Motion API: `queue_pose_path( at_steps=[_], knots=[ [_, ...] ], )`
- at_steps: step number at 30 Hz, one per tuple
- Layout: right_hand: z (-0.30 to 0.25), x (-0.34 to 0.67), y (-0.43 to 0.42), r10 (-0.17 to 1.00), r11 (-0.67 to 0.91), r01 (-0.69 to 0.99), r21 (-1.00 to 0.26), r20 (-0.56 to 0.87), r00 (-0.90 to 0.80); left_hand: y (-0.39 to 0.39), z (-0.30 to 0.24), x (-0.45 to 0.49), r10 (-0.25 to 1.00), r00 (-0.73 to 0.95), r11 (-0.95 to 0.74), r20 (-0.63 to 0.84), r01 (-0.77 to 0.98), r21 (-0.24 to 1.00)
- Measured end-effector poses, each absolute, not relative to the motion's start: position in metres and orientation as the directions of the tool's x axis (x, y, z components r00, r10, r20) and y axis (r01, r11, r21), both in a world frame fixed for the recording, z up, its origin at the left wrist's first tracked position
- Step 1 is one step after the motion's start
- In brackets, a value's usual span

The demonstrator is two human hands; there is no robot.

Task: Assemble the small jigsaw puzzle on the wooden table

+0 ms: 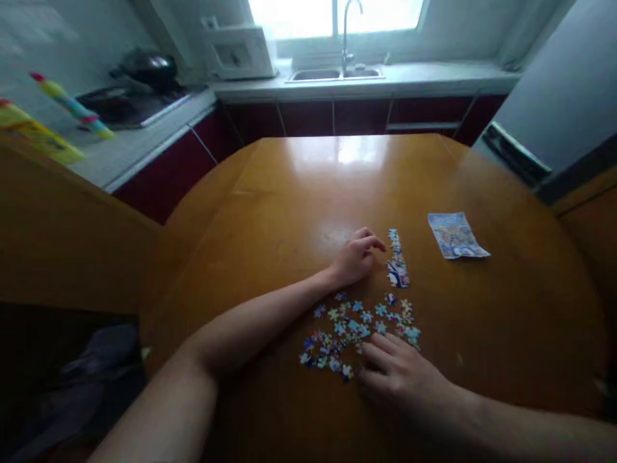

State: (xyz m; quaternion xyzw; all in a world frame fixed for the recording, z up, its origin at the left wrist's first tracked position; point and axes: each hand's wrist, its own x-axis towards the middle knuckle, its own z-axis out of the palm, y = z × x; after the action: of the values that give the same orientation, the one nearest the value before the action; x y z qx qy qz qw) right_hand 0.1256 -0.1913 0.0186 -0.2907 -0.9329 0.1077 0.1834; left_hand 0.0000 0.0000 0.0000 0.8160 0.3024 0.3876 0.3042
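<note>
My left hand (359, 257) rests on the table with its fingers loosely bent and apart, just left of a joined strip of jigsaw puzzle (398, 262). The strip is narrow and runs away from me, wider at its near end. Between my arms lie many loose jigsaw pieces (354, 328), mostly blue, white and yellowish. My right hand (398, 373) is over the near right side of these pieces, palm down, its bent fingers touching or just above them. No piece shows clearly in either hand; the underside of the right hand is hidden.
A creased printed picture sheet (457, 236) lies right of the strip on the round wooden table (270, 212). Beyond the table are a counter with a sink (315, 75) and a stove (130, 106). A grey appliance (549, 83) stands at the right.
</note>
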Motion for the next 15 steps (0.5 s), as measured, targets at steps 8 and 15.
queue_pose_path(
  at_steps=[8,15],
  knots=[
    [0.038,0.118,-0.178,0.722,0.665,0.590,-0.459,0.191,-0.665,-0.002,0.002,0.000,0.734,0.516,-0.625,0.442,0.260,0.736],
    [0.031,0.107,-0.168,0.698,0.693,0.596,-0.407,0.170,-0.696,-0.002,0.002,0.000,0.739,0.509,-0.619,0.442,0.253,0.743]
  ],
)
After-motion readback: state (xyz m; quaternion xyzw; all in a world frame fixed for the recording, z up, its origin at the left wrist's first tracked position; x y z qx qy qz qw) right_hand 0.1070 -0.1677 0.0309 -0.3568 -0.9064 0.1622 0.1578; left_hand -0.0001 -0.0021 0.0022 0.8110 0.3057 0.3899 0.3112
